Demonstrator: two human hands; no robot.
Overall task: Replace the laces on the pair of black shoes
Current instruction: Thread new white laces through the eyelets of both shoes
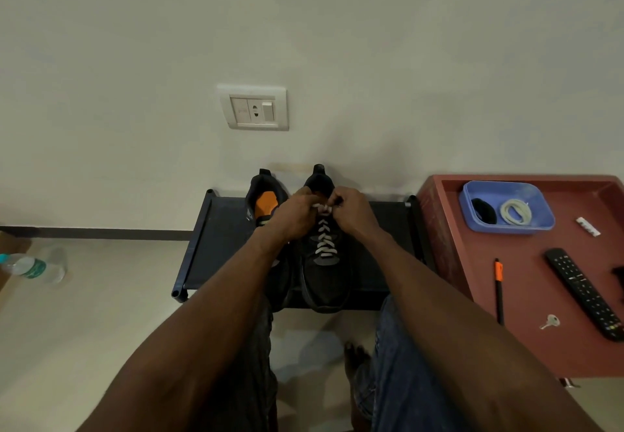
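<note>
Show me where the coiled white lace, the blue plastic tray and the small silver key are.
coiled white lace (516, 211): head view, on the coil's right side.
blue plastic tray (506, 186): head view, on its far rim.
small silver key (551, 322): head view, on its bow.

We see two black shoes side by side on a low dark rack, toes toward us, heels at the wall. The right shoe (326, 273) carries a white lace (323, 241) crisscrossed up its eyelets, the lace ends pinched at the top. The left shoe (265, 202) shows an orange insole and is mostly hidden. A coiled white lace (516, 211) and a black lace bundle (483, 210) lie in a blue tray (472, 192).
</note>
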